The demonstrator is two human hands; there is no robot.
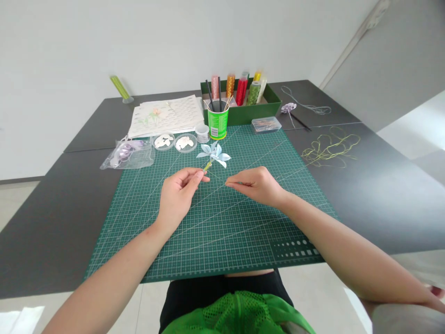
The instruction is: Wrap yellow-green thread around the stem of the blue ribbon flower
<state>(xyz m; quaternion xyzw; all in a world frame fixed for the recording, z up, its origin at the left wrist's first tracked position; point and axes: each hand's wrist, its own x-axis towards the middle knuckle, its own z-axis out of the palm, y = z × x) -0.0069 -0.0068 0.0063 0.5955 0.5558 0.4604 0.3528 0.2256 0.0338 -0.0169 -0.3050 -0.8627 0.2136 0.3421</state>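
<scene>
A light blue flower [216,153] with several pointed petals stands on a short stem wrapped in green. My left hand [184,186] pinches that stem between thumb and fingers, over the green cutting mat [215,232]. To the right of the flower, my right hand [255,184] is closed in a pinch, its fingertips pointing left. Whatever those fingertips hold is too thin to make out. The two hands are apart.
Behind the flower stand a green can [218,123] with sticks and a green box [243,112] of thread spools. Two dishes of white pieces [185,143], a plastic bag [128,154] and paper sheets [167,116] lie left. Yellow-green thread [328,148] lies right.
</scene>
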